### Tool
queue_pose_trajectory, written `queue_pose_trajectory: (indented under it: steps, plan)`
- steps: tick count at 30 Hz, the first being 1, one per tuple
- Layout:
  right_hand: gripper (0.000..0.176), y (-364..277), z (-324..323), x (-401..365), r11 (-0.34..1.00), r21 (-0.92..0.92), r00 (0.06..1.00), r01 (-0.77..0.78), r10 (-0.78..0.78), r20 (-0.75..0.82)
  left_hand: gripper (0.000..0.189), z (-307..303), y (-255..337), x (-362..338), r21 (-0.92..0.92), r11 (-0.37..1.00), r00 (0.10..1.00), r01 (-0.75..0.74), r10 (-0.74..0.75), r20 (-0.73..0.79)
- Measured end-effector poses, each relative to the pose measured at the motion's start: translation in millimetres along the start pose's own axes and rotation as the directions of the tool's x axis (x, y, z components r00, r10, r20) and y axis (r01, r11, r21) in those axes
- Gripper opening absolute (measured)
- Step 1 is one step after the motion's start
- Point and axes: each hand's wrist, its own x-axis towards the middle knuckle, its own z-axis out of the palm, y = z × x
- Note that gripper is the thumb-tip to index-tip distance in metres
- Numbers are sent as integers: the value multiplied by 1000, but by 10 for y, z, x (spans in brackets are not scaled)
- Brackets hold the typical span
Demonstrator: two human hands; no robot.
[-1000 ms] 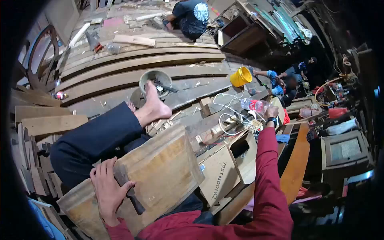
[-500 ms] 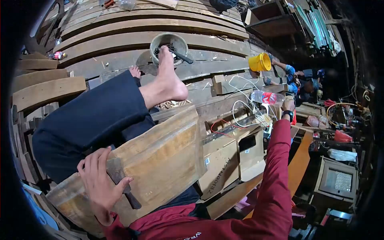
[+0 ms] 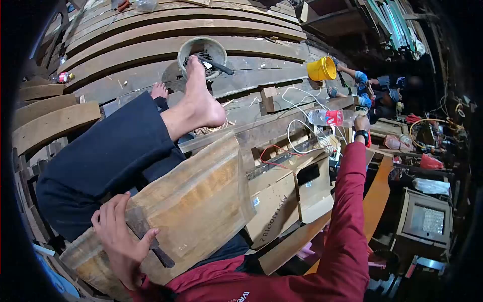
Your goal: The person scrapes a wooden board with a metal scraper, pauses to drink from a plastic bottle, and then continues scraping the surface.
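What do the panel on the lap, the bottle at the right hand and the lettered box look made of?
Panel: wood, worn and matte, by its brown streaky grain; solid or veneered, I can't tell.
Bottle: probably plastic, clear and glossy, by its see-through walls.
Box: likely cardboard, matte brown, by its folded-out flap.

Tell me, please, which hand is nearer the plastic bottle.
Right: the right hand is at one end of the bottle; the left hand is farther, on the wooden board.

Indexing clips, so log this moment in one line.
left hand: over dark tool on wooden panel | right hand: at end of plastic bottle
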Motion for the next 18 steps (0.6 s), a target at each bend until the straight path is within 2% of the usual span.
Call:
queue_pose_trajectory:
  steps: [3,5,7,10,13,18]
  plan:
    - [40,-158,-275,-124,998,62,997,-30,26,69,95,13,17,-12,11,1000,1000,6,-7,4]
    - [44,-88,-101,61,999,43,999,10,-12,34,96,32,-18,-17,8,1000,1000,2,-2,4]
    - [43,-183,-157,-3,976,199,987,-91,62,147,96,26,-25,-22,-4,1000,1000,6,-6,14]
    - [45,29,218,291,999,32,997,20,-22,72,96,13,-20,-19,-4,1000,999,17,-17,27]
    - [48,-114,59,228,1000,-18,990,-22,24,136,95,6,-18,-26,-5,1000,999,24,-24,34]
    - [48,-343,-255,-68,997,57,989,-58,50,138,94,3,-19,-23,-10,1000,999,8,-8,33]
